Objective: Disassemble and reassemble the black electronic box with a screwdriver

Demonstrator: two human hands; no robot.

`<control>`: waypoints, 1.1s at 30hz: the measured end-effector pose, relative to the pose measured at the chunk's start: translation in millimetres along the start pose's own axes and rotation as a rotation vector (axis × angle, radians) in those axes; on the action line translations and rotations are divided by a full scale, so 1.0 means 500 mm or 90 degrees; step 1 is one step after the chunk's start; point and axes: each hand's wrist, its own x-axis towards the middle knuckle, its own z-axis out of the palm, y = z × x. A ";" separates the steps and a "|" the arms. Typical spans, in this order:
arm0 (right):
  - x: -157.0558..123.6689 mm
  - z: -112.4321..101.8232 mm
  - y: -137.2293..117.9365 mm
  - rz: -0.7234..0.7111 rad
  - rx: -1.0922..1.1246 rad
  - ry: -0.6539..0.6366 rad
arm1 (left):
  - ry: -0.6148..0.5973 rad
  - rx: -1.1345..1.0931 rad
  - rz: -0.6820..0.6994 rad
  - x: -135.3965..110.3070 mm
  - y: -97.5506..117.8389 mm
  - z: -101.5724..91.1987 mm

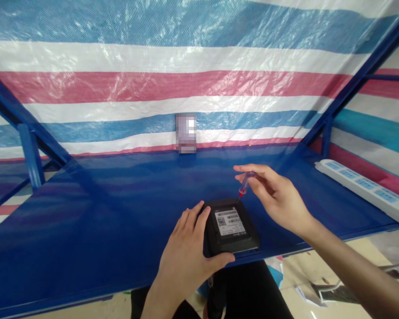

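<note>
while one left hand (pixel 186 248) grips one black device (pixel 231 226) | one right hand (pixel 279 199) pinches one red-tipped syringe (pixel 245 184)

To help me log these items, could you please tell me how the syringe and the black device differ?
The syringe is slim, clear and red-tipped, while the black device is flat, squarish and opaque, with a white barcode label. The syringe is raised at a tilt in the right hand, whereas the black device lies flat under the left hand. Both are held by a hand over the blue metal shelf.
</note>
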 end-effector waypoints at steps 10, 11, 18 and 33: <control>-0.007 0.010 -0.006 -0.003 -0.011 0.023 | 0.003 0.004 -0.003 0.000 0.000 0.000; -0.008 0.011 -0.008 -0.004 -0.011 0.018 | 0.003 0.004 -0.004 0.000 0.000 0.000; -0.008 0.011 -0.011 -0.066 -0.050 0.062 | 0.001 -0.001 -0.008 0.000 -0.001 0.002; -0.016 0.007 -0.030 -0.030 -0.117 0.038 | -0.003 -0.002 -0.018 0.001 0.000 0.003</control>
